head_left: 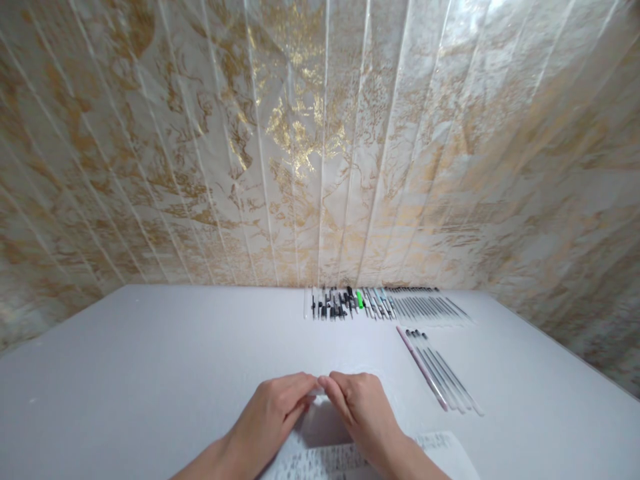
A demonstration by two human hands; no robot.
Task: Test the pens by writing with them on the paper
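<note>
My left hand (280, 403) and my right hand (363, 407) meet above the near middle of the white table (175, 367). Fingers on both hands are bent and pressed together, with the tips almost touching. A small pale thing (319, 392) shows between the fingertips, mostly hidden, and I cannot tell its kind. Below the wrists lies a sheet of paper (325, 461) with dark writing or print, partly covered by my forearms.
Along the table's far edge runs a row of pens (335, 305), among them a bright green one (359, 299). Thin refills (430, 308) continue it to the right. Nearer lie a pink pen (423, 367) and several more refills (445, 370). A gold-patterned curtain (300, 147) hangs behind.
</note>
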